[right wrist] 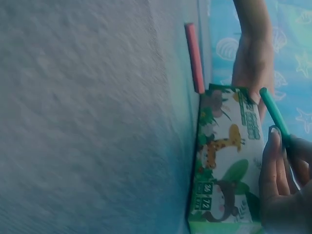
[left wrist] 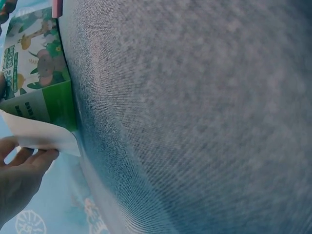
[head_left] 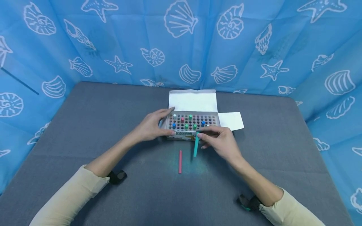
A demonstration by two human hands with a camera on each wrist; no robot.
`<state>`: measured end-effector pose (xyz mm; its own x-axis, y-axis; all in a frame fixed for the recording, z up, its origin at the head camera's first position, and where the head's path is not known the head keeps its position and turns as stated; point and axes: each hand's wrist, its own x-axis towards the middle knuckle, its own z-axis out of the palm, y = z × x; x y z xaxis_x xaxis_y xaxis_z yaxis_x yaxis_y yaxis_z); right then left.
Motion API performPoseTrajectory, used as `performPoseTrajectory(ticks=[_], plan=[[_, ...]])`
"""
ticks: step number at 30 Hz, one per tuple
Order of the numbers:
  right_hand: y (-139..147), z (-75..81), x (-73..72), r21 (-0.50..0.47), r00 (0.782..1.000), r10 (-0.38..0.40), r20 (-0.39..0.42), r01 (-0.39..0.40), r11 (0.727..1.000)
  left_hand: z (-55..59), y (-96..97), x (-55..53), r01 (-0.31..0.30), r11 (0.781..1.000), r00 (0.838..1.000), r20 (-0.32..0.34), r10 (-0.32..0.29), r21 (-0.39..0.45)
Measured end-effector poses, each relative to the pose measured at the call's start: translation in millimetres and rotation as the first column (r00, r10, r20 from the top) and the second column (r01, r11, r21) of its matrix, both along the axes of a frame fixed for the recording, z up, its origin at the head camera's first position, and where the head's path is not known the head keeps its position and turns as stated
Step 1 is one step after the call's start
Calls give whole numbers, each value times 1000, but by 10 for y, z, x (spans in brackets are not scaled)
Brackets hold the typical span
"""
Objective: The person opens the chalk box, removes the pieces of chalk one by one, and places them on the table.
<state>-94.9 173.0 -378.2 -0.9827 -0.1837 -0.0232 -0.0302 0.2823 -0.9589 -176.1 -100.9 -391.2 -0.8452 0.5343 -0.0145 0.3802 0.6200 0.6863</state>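
Green chalk stick (head_left: 195, 147) sits pinched between thumb and fingers of the right hand (head_left: 222, 141), just off the 6 o'clock side of the box (head_left: 183, 137). At the box's 9 o'clock end, the left hand (head_left: 151, 127) grips it, thumb at the front, fingers toward the back. White, red, green and blue sticks stand in some holes. Its lid (head_left: 193, 100) is raised at 12 o'clock, a side flap (head_left: 231, 121) sticks out at 3, and a pink stick (head_left: 180, 161) lies on the bench (head_left: 113, 110) near 7.
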Motion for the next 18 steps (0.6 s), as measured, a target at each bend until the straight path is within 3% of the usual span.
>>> performPoseTrajectory(ticks=[18], plan=[[-127, -237, 81, -20, 984, 100, 146, -99, 995, 21, 1, -15, 8, 1000, 1000, 13, -7, -8]])
